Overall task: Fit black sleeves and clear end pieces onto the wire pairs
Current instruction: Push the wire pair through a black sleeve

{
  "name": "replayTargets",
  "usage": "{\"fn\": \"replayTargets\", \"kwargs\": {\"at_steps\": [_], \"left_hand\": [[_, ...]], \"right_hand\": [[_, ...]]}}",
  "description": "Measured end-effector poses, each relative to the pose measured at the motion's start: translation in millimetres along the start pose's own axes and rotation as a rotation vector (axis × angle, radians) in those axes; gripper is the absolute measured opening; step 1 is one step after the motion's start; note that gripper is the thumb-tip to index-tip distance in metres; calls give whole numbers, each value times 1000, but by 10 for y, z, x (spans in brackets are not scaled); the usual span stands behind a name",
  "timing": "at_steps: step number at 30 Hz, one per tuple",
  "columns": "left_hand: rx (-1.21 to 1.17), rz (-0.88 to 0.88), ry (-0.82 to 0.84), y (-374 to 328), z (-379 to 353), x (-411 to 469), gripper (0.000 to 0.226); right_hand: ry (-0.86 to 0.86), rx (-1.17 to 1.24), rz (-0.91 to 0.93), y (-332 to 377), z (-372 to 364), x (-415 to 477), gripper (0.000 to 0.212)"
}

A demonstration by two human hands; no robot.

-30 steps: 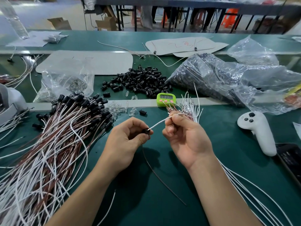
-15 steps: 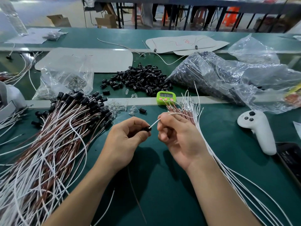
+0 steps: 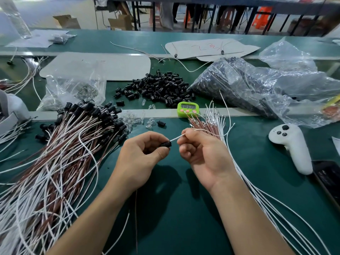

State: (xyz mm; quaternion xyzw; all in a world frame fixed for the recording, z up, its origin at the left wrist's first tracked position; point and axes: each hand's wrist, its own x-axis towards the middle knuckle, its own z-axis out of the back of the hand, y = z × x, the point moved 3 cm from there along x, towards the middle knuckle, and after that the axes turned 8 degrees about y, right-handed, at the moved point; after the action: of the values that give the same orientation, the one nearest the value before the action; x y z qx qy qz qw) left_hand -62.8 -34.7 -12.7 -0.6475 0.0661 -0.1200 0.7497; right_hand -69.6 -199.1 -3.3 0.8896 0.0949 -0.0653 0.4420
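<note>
Lowest in the frame, the brown wire (image 3: 136,218) of the pair you are working hangs straight down from under your left hand (image 3: 141,157) over the green table (image 3: 184,227). A second ago it trailed off toward the lower right, so the pair has swung round as you worked it. At the centre, your left thumb and forefinger pinch a black sleeve (image 3: 166,144). Your right hand (image 3: 204,155), fingers curled, pinches the white wire (image 3: 176,138) just beside the sleeve's mouth. The span of wire between your hands is shorter than it was a second ago, and your right hand has closed in on the left. I judge the wire is being seated in the sleeve; no clear end piece shows at the sleeve, so that step likely remains. At the left lies the finished bundle (image 3: 73,144) with sleeves on, and just beyond your right hand fan the bare wire pairs (image 3: 207,122) still waiting. Further up, loose clear end pieces (image 3: 132,119) lie scattered near the green timer (image 3: 188,109). Beyond them is the pile of black sleeves (image 3: 156,89), and at the upper right the large plastic bag (image 3: 248,85).
</note>
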Motion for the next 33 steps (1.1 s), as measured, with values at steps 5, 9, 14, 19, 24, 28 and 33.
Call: {"fn": "replayTargets", "kwargs": {"at_steps": [5,9,14,19,24,28,33], "left_hand": [[-80,-3,13,-40,-21,-6,24],[-119,-2,17,-44,-33,-6,22],[-126,-10,10,-41,-30,-8,22],[-152,-15,6,-39,-12,8,25],[-107,-2,104,-15,-51,20,22],[-105,6,147,4,-63,22,24],[-92,3,167,20,-66,25,25]], "right_hand": [[-7,-55,20,4,2,-9,30],[-75,-240,127,52,11,-27,19],[-89,-396,238,70,-1,-56,18],[-90,-474,275,74,-28,-73,17],[-215,-350,304,120,23,-72,24],[-178,-289,298,136,15,-68,26],[-5,-239,215,93,-55,-86,23]]}}
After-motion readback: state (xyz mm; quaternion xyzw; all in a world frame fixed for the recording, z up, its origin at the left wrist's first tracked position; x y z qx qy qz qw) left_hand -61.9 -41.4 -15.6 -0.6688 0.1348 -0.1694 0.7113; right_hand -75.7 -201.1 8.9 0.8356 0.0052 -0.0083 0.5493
